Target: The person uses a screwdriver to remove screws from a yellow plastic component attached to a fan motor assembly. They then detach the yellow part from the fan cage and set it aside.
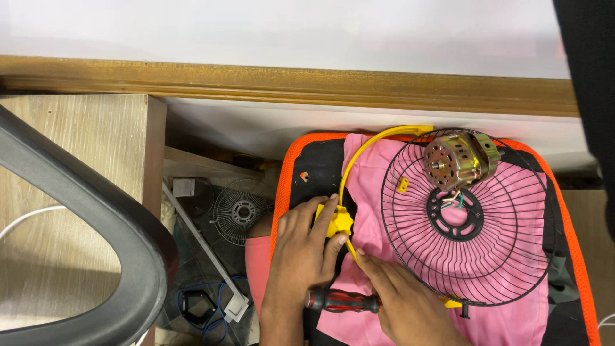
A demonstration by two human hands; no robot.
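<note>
My left hand rests on a yellow plastic knob, fingers around it, on the pink cloth. A thin yellow plastic ring curves up from that knob around a black wire fan guard. My right hand lies on the cloth with its fingertips at the ring just below the knob. A screwdriver with a red and black handle lies under both wrists; whether either hand grips it cannot be seen. A brass-coloured fan motor sits at the guard's upper rim.
The cloth covers a black pad with an orange border. To the left, lower down, lie a second small wire guard, a white bar, blue cable and a wooden surface with a dark chair arm.
</note>
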